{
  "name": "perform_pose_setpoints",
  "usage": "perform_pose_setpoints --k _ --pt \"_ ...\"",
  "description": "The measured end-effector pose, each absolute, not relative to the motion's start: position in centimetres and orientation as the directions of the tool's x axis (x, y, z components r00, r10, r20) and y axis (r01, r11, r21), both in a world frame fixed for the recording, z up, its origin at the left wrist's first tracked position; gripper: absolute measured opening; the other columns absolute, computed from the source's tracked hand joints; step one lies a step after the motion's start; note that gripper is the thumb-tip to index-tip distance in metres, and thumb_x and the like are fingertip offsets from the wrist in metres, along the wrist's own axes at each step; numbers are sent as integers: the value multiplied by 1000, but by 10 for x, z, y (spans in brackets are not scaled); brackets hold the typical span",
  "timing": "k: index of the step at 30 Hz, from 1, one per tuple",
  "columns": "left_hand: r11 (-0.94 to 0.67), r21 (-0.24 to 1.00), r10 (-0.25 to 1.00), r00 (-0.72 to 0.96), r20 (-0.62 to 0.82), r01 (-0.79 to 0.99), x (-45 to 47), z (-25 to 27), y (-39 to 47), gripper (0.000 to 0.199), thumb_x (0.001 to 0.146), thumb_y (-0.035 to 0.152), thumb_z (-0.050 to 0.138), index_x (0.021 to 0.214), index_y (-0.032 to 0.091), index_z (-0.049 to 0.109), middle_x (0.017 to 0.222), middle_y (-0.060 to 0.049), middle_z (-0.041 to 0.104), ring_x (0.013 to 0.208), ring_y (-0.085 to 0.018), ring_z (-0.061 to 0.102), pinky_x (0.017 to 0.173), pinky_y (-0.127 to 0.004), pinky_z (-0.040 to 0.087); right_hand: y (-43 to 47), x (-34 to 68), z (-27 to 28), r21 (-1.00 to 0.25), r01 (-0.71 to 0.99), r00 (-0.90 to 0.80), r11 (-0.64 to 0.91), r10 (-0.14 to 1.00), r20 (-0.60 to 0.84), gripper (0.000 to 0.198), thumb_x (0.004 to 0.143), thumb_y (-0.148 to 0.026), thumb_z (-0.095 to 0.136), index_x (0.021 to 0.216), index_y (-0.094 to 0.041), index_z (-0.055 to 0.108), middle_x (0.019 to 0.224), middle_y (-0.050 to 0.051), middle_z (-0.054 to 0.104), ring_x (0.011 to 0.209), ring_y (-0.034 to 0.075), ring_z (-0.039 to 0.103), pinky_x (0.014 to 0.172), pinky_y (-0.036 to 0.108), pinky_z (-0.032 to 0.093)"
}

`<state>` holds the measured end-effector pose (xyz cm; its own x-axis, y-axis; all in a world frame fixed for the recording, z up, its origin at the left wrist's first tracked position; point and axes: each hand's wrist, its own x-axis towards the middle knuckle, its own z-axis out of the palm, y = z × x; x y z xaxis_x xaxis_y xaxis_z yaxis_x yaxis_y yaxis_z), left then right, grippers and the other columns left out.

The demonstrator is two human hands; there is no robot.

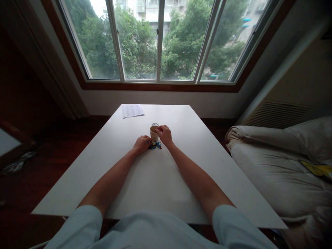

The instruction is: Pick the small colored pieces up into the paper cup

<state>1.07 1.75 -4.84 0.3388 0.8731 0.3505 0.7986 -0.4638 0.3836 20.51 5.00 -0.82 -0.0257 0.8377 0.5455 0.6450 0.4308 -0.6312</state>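
Observation:
A light brown paper cup (154,136) stands upright on the white table. Just in front of it lies a small pile of colourful little pieces (155,146), blue, yellow and dark, too small to name. My left hand (141,143) rests at the pile's left side, fingers curled together and touching its edge; what they hold, if anything, is hidden. Over the cup's right rim, my right hand (165,134) has its thumb and fingertips pinched at the mouth. Anything in that pinch is too small to make out.
A thin dark looped object (155,124) lies just behind the cup. Printed paper sheets (132,110) are at the table's (155,183) far left corner. A padded beige seat (280,166) is to the right, and a window (158,41) is beyond the table.

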Motion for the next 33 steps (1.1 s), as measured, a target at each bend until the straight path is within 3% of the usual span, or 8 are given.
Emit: perform_pose_setpoints --k 12,33 --pt "-458 385 876 333 348 801 10 -50 19 24 88 30 59 105 29 77 114 -4 71 105 -22 61 97 -36 48 48 207 -11 -647 619 9 444 820 572 18 91 -33 59 92 -21 72 89 5 58 91 20 55 87 32 45" --pt "-445 391 884 326 334 806 9 -49 19 27 89 31 61 112 29 74 118 -4 70 110 -23 60 98 -37 48 54 216 -8 -792 485 32 372 897 441 31 89 -44 53 95 -20 71 68 -2 59 64 15 51 61 25 40"
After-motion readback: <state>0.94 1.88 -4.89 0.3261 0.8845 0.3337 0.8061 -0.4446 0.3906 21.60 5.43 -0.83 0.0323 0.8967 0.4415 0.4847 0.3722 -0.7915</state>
